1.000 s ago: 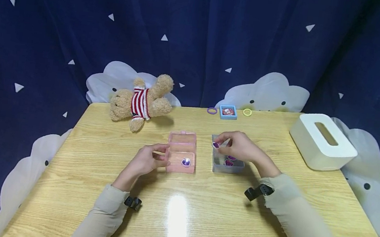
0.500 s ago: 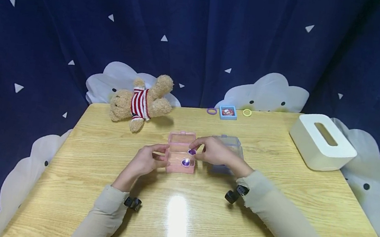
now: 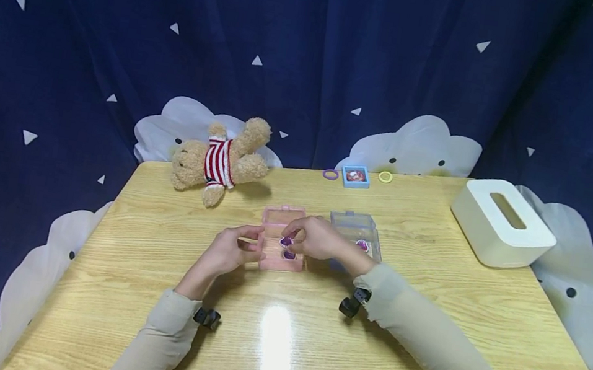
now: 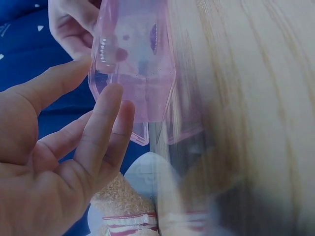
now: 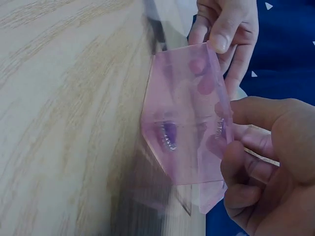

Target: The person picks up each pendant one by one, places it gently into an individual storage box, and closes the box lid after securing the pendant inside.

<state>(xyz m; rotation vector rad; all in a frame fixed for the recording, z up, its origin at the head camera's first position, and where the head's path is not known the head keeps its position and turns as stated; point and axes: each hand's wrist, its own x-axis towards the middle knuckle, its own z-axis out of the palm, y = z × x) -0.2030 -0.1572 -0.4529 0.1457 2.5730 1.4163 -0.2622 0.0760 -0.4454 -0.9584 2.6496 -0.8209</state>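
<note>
A small see-through pink box (image 3: 276, 265) stands with its lid raised. My left hand (image 3: 228, 249) holds its left side, the thumb at the near rim and the fingers against the outer wall. My right hand (image 3: 317, 238) pinches a purple gem (image 3: 286, 242) with a silvery beaded rim, over the pink box. Another purple gem (image 5: 170, 135) lies inside, seen through the pink wall. Just right of it stands a greyish see-through box (image 3: 352, 219), lid also raised, with a purple gem (image 3: 362, 244) showing. My right arm hides part of that box.
A teddy bear (image 3: 219, 159) in a striped shirt lies at the back left. Along the far edge sit a purple ring (image 3: 331, 169), a blue framed square (image 3: 357, 168) and a yellow ring (image 3: 386, 172). A white tissue box (image 3: 534, 234) stands at the right.
My right hand has carried a purple gem leftward from the greyish box to over the pink box. The left hand has kept its place.
</note>
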